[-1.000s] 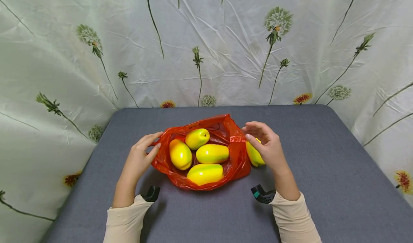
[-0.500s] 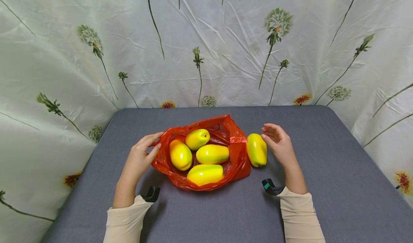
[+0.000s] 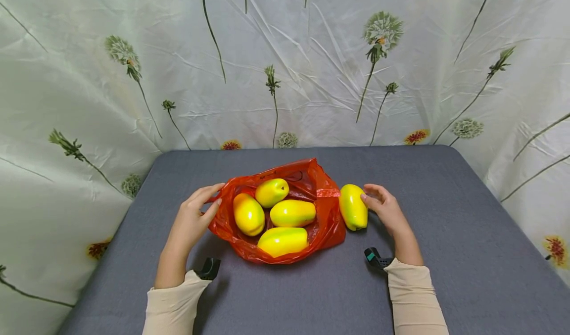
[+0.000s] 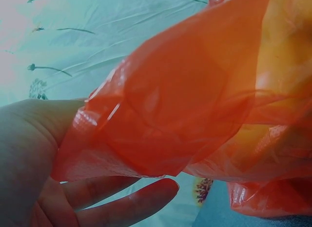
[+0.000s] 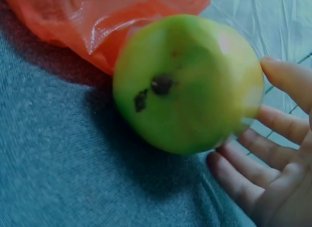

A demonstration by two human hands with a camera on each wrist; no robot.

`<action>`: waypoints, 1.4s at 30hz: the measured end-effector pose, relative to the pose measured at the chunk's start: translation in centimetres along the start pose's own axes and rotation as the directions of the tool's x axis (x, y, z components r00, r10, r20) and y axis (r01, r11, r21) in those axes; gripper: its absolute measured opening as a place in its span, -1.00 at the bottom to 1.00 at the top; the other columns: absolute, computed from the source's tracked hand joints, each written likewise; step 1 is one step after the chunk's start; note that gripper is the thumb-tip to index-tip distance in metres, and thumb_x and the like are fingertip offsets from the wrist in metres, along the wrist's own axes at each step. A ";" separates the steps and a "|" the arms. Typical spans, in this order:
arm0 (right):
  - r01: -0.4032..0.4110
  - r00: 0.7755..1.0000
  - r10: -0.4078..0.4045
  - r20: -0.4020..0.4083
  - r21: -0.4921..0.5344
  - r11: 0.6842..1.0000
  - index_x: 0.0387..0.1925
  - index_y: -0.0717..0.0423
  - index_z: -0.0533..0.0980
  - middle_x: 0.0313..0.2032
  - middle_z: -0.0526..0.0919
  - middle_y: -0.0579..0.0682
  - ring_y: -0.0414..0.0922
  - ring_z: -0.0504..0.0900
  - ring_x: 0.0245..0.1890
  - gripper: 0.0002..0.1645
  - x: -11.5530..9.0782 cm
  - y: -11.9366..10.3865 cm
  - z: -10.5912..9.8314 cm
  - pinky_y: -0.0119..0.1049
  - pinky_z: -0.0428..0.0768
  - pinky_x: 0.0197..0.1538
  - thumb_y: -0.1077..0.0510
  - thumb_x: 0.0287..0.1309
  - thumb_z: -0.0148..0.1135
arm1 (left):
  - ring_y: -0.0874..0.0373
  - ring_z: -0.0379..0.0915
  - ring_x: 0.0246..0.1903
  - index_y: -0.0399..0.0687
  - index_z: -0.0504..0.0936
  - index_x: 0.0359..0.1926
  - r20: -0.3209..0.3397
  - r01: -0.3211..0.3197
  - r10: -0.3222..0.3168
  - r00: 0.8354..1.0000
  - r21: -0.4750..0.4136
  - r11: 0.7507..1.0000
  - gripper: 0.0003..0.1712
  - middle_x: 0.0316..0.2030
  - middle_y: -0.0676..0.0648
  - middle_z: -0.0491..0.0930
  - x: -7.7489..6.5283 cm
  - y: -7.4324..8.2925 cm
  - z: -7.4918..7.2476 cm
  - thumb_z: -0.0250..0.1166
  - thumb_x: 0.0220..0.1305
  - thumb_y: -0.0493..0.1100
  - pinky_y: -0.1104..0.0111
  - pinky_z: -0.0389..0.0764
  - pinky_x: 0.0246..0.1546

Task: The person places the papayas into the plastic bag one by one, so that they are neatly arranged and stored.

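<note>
A red plastic bag [image 3: 331, 221] lies with its mouth spread wide, several yellow-green papayas inside, among them one at the front [image 3: 283, 241] and one at the left [image 3: 249, 214]. My left hand [image 3: 192, 216] pinches the bag's left edge; in the left wrist view the red film [image 4: 161, 100] runs between thumb and fingers. One more papaya [image 3: 354, 207] lies on the table against the bag's right side. My right hand [image 3: 386, 209] is at its right side, fingertips at the fruit. The right wrist view shows this papaya's green end [image 5: 185, 85] with a dark stem spot, fingers loosely extended beside it.
A grey cloth-covered table [image 3: 285, 295] lies under everything. Behind it hangs a pale curtain [image 3: 311, 68] with a dandelion print, also along both sides. Black wrist cameras sit at both wrists, the right one [image 3: 376, 259] above the table.
My right hand has moved right from over the bag's right edge, uncovering the loose papaya, then lowered to its right side. The left hand and bag have stayed put.
</note>
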State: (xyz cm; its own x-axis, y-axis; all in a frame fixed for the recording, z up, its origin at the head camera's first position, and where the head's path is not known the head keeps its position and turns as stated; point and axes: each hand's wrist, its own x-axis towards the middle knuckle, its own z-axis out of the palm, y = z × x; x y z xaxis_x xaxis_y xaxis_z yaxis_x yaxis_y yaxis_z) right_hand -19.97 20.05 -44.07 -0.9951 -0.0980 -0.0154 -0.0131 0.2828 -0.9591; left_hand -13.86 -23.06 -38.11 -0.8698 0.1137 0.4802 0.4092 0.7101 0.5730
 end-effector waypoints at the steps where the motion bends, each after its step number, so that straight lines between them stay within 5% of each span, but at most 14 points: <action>1: -0.017 1.000 0.017 0.014 0.012 1.000 0.21 0.30 0.19 0.11 0.30 0.24 -0.16 0.40 -0.07 -0.31 0.0 0.1 0.0 -0.47 0.47 -0.13 -0.02 0.18 0.10 | -0.01 0.46 -0.14 -0.10 0.50 0.07 -0.001 -0.001 0.001 1.000 0.001 1.000 -0.58 -0.06 -0.09 0.50 0.0 0.0 0.0 0.22 0.14 -0.33 0.20 0.58 -0.34; 10: -0.066 0.994 0.058 0.096 0.075 0.995 0.23 0.29 0.16 0.09 0.33 0.31 -0.26 0.47 -0.16 -0.29 -0.1 0.4 -0.1 -0.34 0.53 -0.15 -0.02 0.18 0.10 | -0.01 0.47 -0.16 -0.10 0.51 0.07 -0.006 -0.010 0.010 1.000 -0.001 1.000 -0.58 -0.06 -0.08 0.51 0.0 0.0 0.0 0.22 0.14 -0.33 0.21 0.58 -0.34; 21: -0.008 0.999 0.013 -0.052 0.092 0.996 0.20 0.25 0.21 0.08 0.34 0.19 -0.25 0.40 -0.09 -0.32 -0.4 -0.1 -0.9 -0.43 0.50 -0.18 -0.03 0.17 0.12 | -0.03 0.47 -0.15 -0.10 0.50 0.07 0.000 -0.002 0.002 1.000 -0.004 1.000 -0.58 -0.05 -0.09 0.50 -0.1 0.0 0.0 0.21 0.15 -0.33 0.20 0.58 -0.35; 30: 0.191 0.967 -0.138 -0.214 0.252 0.949 0.12 0.18 0.32 -0.02 0.41 -0.05 -0.24 0.47 -0.14 -0.50 -1.1 -3.3 -1.0 -0.50 0.50 -0.20 0.17 0.14 0.16 | -0.03 0.47 -0.15 -0.10 0.51 0.07 -0.004 -0.010 0.010 1.000 -0.011 1.000 -0.58 -0.05 -0.09 0.50 -0.1 -0.1 0.1 0.21 0.14 -0.33 0.20 0.59 -0.36; 42: 0.405 0.905 -0.326 -0.274 0.317 0.858 0.12 0.22 0.32 0.02 0.38 0.06 -0.12 0.49 -0.11 -0.51 -2.8 -7.8 0.0 -0.47 0.49 -0.11 0.42 0.11 0.09 | 0.01 0.48 -0.17 -0.10 0.50 0.07 -0.001 -0.009 0.009 1.000 -0.008 1.000 -0.58 -0.05 -0.09 0.50 0.1 0.0 0.1 0.22 0.14 -0.32 0.21 0.59 -0.37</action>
State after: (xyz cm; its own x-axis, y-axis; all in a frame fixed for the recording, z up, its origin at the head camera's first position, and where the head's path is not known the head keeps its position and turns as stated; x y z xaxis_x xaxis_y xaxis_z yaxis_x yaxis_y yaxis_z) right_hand -17.11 18.12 -36.51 -0.9231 0.0809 0.3760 -0.3829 -0.0993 -0.9185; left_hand -13.97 -23.04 -38.13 -0.8657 0.1194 0.4861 0.4193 0.7034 0.5740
